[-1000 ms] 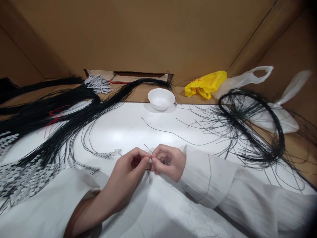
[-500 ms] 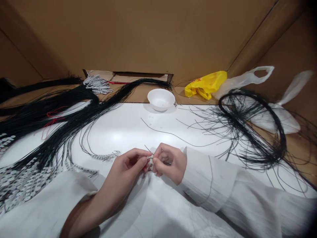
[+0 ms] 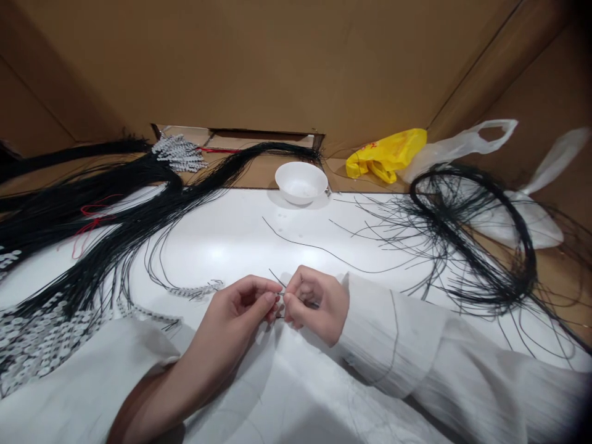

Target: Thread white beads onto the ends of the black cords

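Note:
Thumb and index finger of my left hand (image 3: pixel 243 314) are pinched on a thin black cord (image 3: pixel 277 277). Close beside them, the bent fingers of my right hand (image 3: pixel 319 302) pinch the same cord, their tips almost touching the left ones. One cord end sticks up above the fingertips; the rest is mostly hidden in the hands. Whether a small bead is between the fingers I cannot tell. To the left of my left hand lie short strings of small white pieces (image 3: pixel 192 291) on black cords. Another loose black cord (image 3: pixel 324 248) lies on the table beyond my hands.
A white bowl (image 3: pixel 301 184) stands at the back. On the right lie a coil of black cords (image 3: pixel 522 234), a yellow plastic bag (image 3: pixel 388 154) and clear plastic bags (image 3: pixel 467 143). Bundled black cords (image 3: pixel 152 213) with white pieces (image 3: pixel 41 339) spread across the left. Cardboard walls (image 3: pixel 277 68) enclose the table.
Both hands keep their pinch in almost the same place. The right fingertips have shifted very slightly left, closer to the left ones. The view has moved a little.

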A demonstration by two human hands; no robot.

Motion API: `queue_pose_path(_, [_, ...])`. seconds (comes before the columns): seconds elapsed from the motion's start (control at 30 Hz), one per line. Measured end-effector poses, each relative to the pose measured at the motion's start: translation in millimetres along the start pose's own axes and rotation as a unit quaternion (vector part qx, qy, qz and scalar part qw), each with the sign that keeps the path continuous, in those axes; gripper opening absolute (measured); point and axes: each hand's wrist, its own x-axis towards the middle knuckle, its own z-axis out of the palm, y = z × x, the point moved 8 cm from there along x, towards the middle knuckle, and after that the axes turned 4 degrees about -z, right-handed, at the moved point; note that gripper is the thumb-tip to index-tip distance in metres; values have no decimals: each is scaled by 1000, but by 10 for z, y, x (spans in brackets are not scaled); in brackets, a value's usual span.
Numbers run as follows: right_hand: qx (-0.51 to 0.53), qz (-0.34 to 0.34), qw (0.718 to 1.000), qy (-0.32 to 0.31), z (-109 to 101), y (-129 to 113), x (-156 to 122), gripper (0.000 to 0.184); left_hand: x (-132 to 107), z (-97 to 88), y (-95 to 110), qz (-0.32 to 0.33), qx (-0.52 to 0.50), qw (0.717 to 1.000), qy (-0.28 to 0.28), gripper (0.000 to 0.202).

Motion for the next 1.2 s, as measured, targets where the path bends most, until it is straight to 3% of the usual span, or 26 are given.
queue_pose_path(1.2, [-37, -8, 999, -7, 5, 4, 11, 7, -13, -16, 23, -12, 34, 999, 30, 9])
